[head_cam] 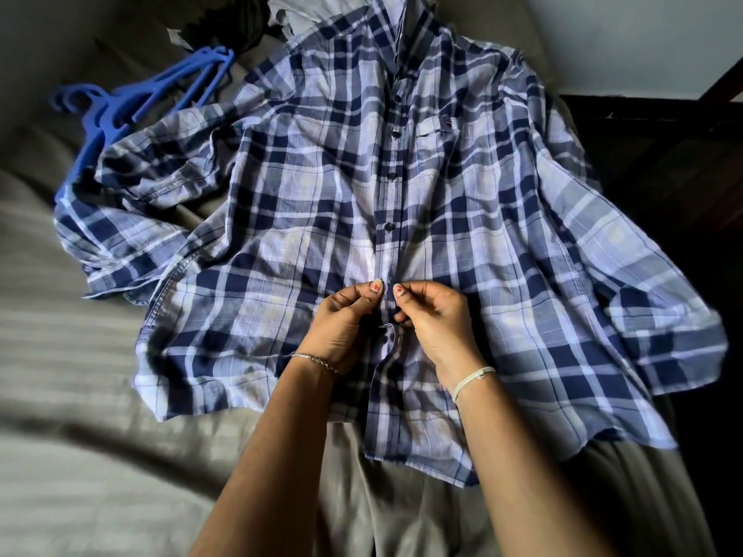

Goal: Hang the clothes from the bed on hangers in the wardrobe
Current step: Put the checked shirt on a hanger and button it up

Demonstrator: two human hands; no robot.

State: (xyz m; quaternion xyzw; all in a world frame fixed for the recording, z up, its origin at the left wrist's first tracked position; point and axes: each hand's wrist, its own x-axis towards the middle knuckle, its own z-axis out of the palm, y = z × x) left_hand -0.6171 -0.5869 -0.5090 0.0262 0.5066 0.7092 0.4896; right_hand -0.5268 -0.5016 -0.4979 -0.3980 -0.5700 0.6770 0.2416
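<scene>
Left hand (345,321), right hand (434,315): pinch grip on lower placket of plaid shirt (321,174).

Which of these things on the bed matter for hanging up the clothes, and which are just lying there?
Job: checked shirt, pinched by left hand and right hand; blue hangers; grey garment behind.
Just there: bed sheet; dark furniture.

Left hand (345,320), right hand (435,320) on shirt (321,174)
</scene>
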